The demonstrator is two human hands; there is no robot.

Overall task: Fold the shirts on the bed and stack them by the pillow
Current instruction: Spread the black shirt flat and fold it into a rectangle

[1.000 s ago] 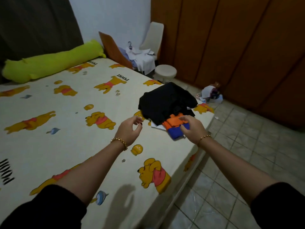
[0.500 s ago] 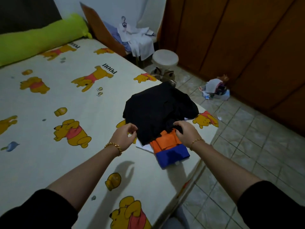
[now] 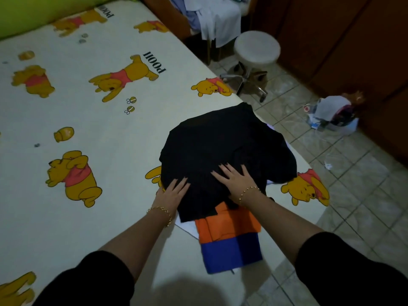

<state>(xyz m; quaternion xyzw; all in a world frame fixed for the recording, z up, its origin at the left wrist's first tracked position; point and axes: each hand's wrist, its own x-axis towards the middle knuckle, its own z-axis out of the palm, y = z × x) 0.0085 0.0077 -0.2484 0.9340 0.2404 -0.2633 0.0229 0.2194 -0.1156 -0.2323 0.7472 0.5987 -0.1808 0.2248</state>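
A pile of shirts lies near the bed's right edge. On top is a black shirt (image 3: 225, 149), loosely spread. Under it an orange shirt (image 3: 229, 224) sticks out toward me, then a blue one (image 3: 231, 255) and a white one (image 3: 187, 226). My left hand (image 3: 172, 193) rests flat on the black shirt's left near edge, fingers straight. My right hand (image 3: 236, 180) lies flat on the black shirt's middle, fingers spread. The long green pillow (image 3: 24, 14) runs along the far left of the bed.
The bed (image 3: 88, 120) has a cream sheet with yellow bear prints. A white round stool (image 3: 256, 49) stands on the tiled floor beside it. A chair with white clothes (image 3: 218, 16) is behind. A small heap of things (image 3: 333, 115) sits by the wooden wardrobe.
Both hands moved from the pile's near edges up onto the black shirt and flattened out. The view came closer and tilted down over the pile.
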